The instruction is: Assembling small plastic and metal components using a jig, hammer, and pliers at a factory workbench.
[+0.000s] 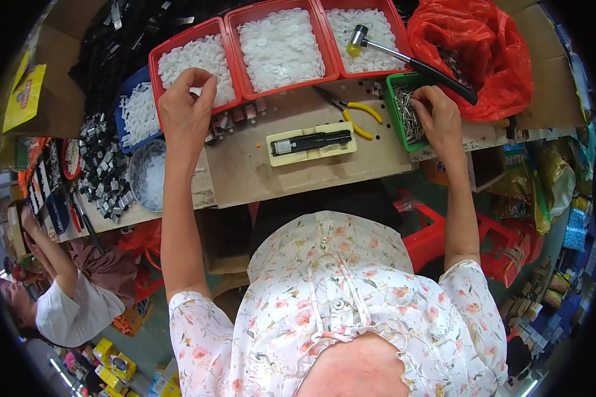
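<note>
My left hand (187,109) is at the front of the left red bin (153,66), which holds small white plastic pieces (195,56). Its thumb and forefinger are pinched together, and whatever they may hold is too small to make out. Over the right side of a green bin (392,109) full of thin metal pins (410,118), my right hand (442,119) has its fingertips drawn together. What they grip, if anything, is hidden. Between my hands a cream holder (298,157) lies on the bench, with a long black part (318,140) with a metal end resting in it.
Yellow-handled pliers (361,114) lie behind the holder. A hammer (410,63) rests across the right red bin and a red plastic bag (510,73). Left are a blue bin (122,126), a clear bowl (139,175) and piled metal-and-black parts (106,165). Another person (73,298) sits further left.
</note>
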`<action>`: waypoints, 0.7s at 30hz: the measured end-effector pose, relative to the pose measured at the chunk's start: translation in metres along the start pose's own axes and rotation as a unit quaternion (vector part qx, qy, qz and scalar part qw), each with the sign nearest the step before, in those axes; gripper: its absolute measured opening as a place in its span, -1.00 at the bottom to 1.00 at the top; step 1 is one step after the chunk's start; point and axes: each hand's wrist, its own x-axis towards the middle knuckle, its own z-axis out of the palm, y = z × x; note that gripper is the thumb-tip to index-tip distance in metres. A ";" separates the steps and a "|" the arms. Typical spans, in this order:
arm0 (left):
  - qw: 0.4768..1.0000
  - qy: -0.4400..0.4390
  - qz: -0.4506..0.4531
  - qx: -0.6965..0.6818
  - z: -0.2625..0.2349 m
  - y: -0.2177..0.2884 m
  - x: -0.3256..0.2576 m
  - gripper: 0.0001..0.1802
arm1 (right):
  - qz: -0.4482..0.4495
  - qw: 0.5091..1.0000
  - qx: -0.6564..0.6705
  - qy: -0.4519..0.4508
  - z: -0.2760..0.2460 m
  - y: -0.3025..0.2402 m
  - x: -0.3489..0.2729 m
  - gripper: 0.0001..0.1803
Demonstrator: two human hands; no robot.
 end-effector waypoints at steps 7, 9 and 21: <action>0.829 -0.102 -0.220 -0.504 0.014 0.025 -0.038 -0.89 | 0.084 0.954 0.288 -0.018 -0.001 -0.053 -0.003 -0.91; 0.729 -0.108 -0.259 -0.624 0.027 0.030 -0.058 -0.87 | 0.063 0.881 0.464 -0.070 0.008 -0.084 -0.004 -0.92; 0.527 -0.168 -0.333 -0.764 0.053 0.050 -0.103 -0.89 | -0.037 0.855 0.511 -0.077 0.050 -0.144 -0.007 -0.90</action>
